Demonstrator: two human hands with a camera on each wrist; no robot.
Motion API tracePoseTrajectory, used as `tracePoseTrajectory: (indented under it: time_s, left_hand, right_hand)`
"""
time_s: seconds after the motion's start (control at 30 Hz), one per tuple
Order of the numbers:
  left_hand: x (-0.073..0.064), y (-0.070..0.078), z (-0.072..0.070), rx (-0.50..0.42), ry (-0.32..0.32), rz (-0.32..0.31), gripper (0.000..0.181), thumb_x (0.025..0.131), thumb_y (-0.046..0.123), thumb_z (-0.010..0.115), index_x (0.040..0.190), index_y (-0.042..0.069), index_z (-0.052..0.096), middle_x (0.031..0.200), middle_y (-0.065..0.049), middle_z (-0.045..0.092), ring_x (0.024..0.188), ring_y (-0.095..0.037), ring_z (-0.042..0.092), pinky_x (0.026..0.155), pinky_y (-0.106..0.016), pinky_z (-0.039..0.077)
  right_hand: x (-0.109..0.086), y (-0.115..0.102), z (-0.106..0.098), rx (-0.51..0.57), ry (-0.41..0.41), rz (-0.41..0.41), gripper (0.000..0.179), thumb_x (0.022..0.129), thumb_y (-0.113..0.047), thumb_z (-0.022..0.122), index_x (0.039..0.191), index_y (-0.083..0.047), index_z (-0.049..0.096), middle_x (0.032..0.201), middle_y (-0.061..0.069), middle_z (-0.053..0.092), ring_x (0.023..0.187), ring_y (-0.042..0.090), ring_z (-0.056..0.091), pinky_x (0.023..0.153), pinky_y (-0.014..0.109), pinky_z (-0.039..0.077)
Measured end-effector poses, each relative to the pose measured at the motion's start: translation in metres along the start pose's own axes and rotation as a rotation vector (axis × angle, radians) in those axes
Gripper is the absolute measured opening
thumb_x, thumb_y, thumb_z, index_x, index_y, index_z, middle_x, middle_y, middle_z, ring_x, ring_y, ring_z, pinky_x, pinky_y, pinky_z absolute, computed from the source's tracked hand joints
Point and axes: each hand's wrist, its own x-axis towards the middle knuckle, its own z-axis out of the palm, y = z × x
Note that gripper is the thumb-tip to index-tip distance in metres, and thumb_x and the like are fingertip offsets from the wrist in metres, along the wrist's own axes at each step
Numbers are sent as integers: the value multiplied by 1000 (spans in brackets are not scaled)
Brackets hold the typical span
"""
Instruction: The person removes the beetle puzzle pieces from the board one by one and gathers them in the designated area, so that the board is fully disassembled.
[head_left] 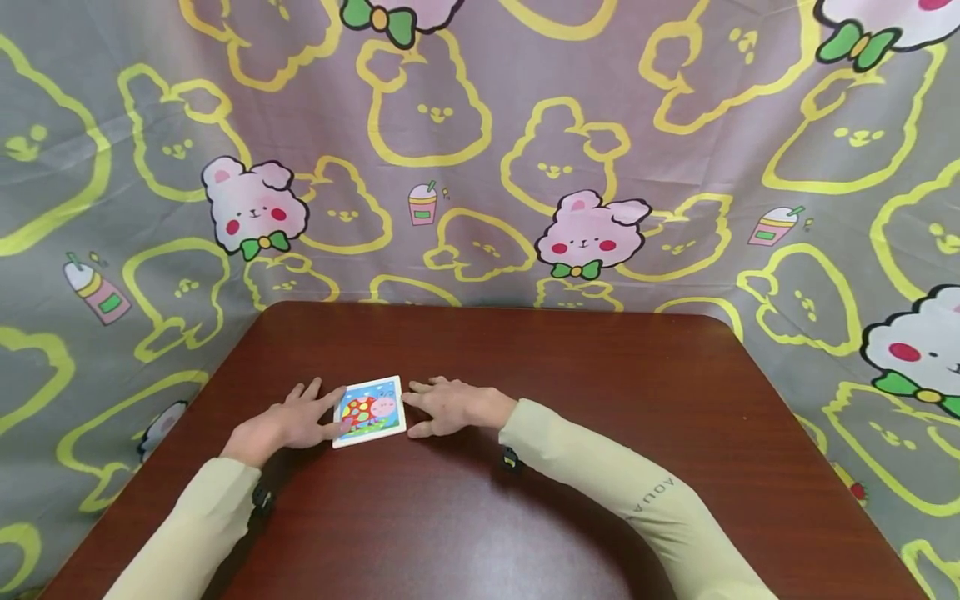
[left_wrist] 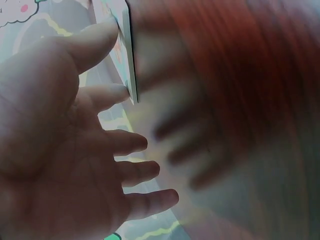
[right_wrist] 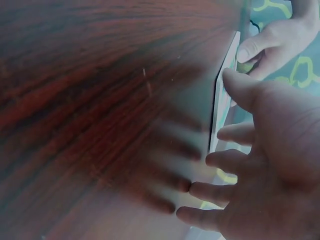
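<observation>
A small flat picture board with a white border lies on the dark red-brown table. A red spotted ladybird on a blue and green ground is printed on it. My left hand is at the board's left side, its thumb over the lower left and its index finger at the upper left edge. Across from it, my right hand is at the right edge, thumb and index finger close to the border. In the left wrist view, the other fingers of the left hand spread away from the board's edge. The right hand likewise has extended fingers.
The wooden table has rounded far corners. A grey cloth with yellow outlines and cartoon bunnies hangs behind and beside it. Light sleeves cover both forearms, and a small black device sits under the right wrist.
</observation>
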Motion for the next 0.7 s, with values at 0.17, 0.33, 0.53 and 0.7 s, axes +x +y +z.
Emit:
tracePoseTrajectory:
  time_s: [0.17, 0.33, 0.53, 0.7]
  left_hand:
    - [1, 8, 4, 8, -1, 15, 88, 90, 61, 58, 155, 10, 26, 157, -37, 13, 141, -61, 12, 104, -77, 22]
    - [2, 13, 5, 7, -3, 22, 88, 90, 61, 58, 155, 11, 27, 157, -36, 13, 141, -61, 12, 104, -77, 22]
    - [4, 18, 6, 16, -4, 45, 88, 90, 61, 57, 156, 12, 26, 158, -35, 13, 142, -61, 11, 104, -77, 22]
    - [5, 21, 3, 12, -23, 53, 95, 85, 64, 62, 156, 12, 26, 158, -34, 13, 142, -60, 10, 105, -77, 21]
  right_hand:
    - [2, 0, 2, -11, 5, -5, 72, 96, -60, 47, 157, -29, 25, 165, 0, 20, 150, 35, 24, 119, 50, 27]
    - [3, 2, 3, -44, 8, -7, 73, 96, -61, 46, 157, -28, 24, 166, -1, 17, 151, 33, 21, 118, 53, 27]
    - [2, 4, 3, -90, -5, 12, 76, 95, -63, 47, 157, -26, 25, 166, -2, 18, 152, 31, 20, 118, 52, 28]
    - [0, 8, 1, -94, -23, 28, 76, 95, -63, 48, 157, -25, 25, 166, -2, 17, 152, 29, 19, 118, 52, 28]
